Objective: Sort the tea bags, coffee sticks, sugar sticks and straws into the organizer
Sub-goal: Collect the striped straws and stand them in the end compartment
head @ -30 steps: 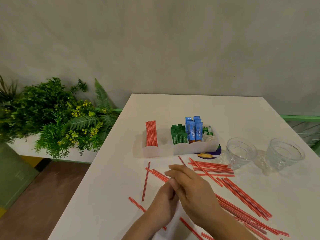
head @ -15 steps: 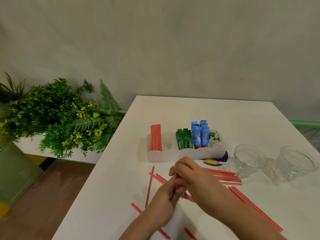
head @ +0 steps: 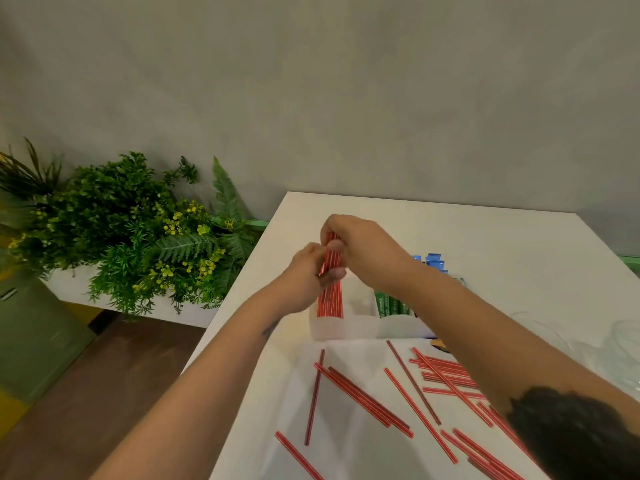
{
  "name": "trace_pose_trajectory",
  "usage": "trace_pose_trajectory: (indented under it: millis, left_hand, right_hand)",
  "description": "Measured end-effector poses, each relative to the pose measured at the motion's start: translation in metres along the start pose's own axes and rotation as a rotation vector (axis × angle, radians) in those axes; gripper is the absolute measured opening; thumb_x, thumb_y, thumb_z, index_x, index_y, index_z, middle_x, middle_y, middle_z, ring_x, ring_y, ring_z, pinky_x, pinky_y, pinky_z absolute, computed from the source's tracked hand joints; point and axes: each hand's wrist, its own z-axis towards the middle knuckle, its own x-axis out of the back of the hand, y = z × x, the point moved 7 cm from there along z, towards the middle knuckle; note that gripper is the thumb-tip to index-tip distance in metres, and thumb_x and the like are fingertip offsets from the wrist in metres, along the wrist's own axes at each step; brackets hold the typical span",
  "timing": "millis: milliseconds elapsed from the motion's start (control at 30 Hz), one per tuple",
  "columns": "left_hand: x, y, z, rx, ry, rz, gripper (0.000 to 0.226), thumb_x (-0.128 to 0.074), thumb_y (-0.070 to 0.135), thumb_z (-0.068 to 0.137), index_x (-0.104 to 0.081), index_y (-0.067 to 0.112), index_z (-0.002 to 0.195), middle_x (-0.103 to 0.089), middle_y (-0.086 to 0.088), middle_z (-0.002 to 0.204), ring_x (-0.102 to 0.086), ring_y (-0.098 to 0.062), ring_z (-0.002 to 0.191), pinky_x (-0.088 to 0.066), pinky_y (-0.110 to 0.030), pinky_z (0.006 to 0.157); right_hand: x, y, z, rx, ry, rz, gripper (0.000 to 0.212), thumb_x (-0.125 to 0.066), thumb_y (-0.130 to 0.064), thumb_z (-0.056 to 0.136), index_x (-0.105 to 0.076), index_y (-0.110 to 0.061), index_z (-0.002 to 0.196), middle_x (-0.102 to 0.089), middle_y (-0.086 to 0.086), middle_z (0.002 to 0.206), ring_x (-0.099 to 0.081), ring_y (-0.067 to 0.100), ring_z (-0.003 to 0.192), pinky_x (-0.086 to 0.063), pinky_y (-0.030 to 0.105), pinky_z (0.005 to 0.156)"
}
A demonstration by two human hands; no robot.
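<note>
A translucent white organizer (head: 341, 329) stands on the white table (head: 485, 237). A bundle of red striped straws (head: 330, 299) stands upright in its leftmost compartment. My right hand (head: 360, 249) grips the top of that bundle from above. My left hand (head: 306, 275) pinches the straws from the left side. Green sticks (head: 393, 306) sit in the middle compartment, and blue sticks (head: 434, 261) show behind my right forearm. Several loose red straws (head: 363, 398) lie scattered on the table in front of the organizer.
Clear glass cups (head: 620, 344) stand at the right edge, partly hidden by my right arm. A planter of green foliage with yellow flowers (head: 131, 233) sits left of the table. A grey wall lies behind, and wooden floor (head: 86, 393) shows at lower left.
Both hands lifted a bundle of straws off the table and moved it forward into the organizer's left compartment. The camera came closer and tilted.
</note>
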Motion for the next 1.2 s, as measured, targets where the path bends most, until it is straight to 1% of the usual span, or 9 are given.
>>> trace_pose_trajectory:
  millis: [133,233,333,467,600,733,900,1067,1200]
  left_hand:
    - [0.002,-0.031,0.005,0.144,0.058,0.092,0.068,-0.068,0.036,0.081,-0.035,0.021,0.138,-0.036,-0.007,0.135,-0.03,-0.027,0.128,-0.032,-0.039,0.104]
    - [-0.009,-0.05,-0.006,0.226,-0.024,0.068,0.104,-0.081,0.041,0.065,-0.018,0.021,0.144,-0.025,-0.002,0.146,-0.021,-0.023,0.136,-0.029,-0.043,0.109]
    - [-0.024,-0.064,-0.013,0.273,-0.105,0.048,0.119,-0.086,0.041,0.057,-0.011,0.023,0.146,-0.024,0.001,0.148,-0.02,-0.021,0.138,-0.029,-0.044,0.111]
    - [-0.033,-0.072,-0.014,0.265,-0.09,-0.062,0.125,-0.089,0.04,0.05,-0.009,0.031,0.145,-0.033,0.006,0.143,-0.031,-0.017,0.134,-0.035,-0.043,0.109]
    - [-0.036,-0.073,-0.015,0.275,-0.104,-0.103,0.136,-0.088,0.039,0.055,0.01,0.021,0.148,-0.021,0.001,0.154,-0.024,-0.018,0.14,-0.03,-0.044,0.113]
    - [-0.035,-0.07,-0.016,0.246,-0.086,-0.119,0.131,-0.088,0.035,0.058,0.005,0.02,0.149,-0.026,0.001,0.152,-0.027,-0.018,0.139,-0.03,-0.041,0.112]
    - [-0.032,-0.064,-0.015,0.186,-0.066,-0.086,0.114,-0.087,0.03,0.059,-0.014,0.029,0.146,-0.04,0.005,0.139,-0.036,-0.016,0.13,-0.035,-0.036,0.107]
    - [-0.033,-0.066,-0.023,0.256,-0.09,-0.019,0.132,-0.083,0.043,0.062,0.014,0.018,0.148,0.001,-0.002,0.159,-0.001,-0.02,0.146,-0.014,-0.041,0.119]
    - [-0.023,-0.06,-0.045,0.267,-0.034,-0.019,0.128,-0.078,0.046,0.067,0.017,0.021,0.148,0.012,0.0,0.158,0.007,-0.02,0.146,-0.011,-0.041,0.117]
  right_hand:
    - [-0.029,0.018,0.019,-0.043,-0.071,-0.008,0.021,-0.045,0.0,0.09,-0.056,-0.017,0.096,-0.053,-0.005,0.091,-0.05,0.005,0.075,-0.04,0.021,0.064]
    - [-0.05,0.03,0.024,-0.087,-0.143,0.024,0.016,-0.044,-0.005,0.094,-0.056,-0.015,0.097,-0.059,0.001,0.097,-0.056,0.017,0.086,-0.047,0.03,0.074]
    - [-0.069,0.039,0.026,-0.126,-0.215,0.021,0.014,-0.045,-0.011,0.095,-0.058,-0.014,0.101,-0.062,0.007,0.105,-0.058,0.023,0.092,-0.049,0.034,0.08]
    - [-0.082,0.045,0.029,-0.143,-0.23,-0.025,0.02,-0.048,-0.013,0.095,-0.059,-0.013,0.112,-0.057,0.007,0.11,-0.056,0.024,0.099,-0.043,0.028,0.081]
    - [-0.072,0.042,0.031,-0.1,-0.088,0.042,0.034,-0.058,-0.015,0.09,-0.057,-0.022,0.123,-0.05,-0.001,0.124,-0.054,0.018,0.107,-0.042,0.025,0.088]
    - [-0.058,0.054,0.027,-0.132,0.114,-0.142,0.039,-0.051,-0.025,0.094,-0.049,-0.025,0.134,-0.043,-0.001,0.142,-0.04,0.02,0.128,-0.033,0.036,0.103]
    - [-0.092,0.064,0.016,-0.187,-0.17,-0.239,0.052,-0.04,-0.033,0.099,-0.024,-0.023,0.148,-0.029,0.0,0.154,-0.024,0.021,0.141,-0.013,0.048,0.116]
    - [-0.076,0.056,0.008,-0.18,-0.087,-0.148,0.056,-0.041,-0.029,0.099,-0.017,-0.025,0.15,-0.016,-0.002,0.158,-0.015,0.019,0.145,-0.007,0.046,0.119]
    - [-0.046,0.042,-0.019,-0.152,0.051,-0.045,0.048,-0.045,-0.024,0.098,-0.033,-0.025,0.144,-0.036,-0.004,0.15,-0.03,0.016,0.138,-0.025,0.036,0.114]
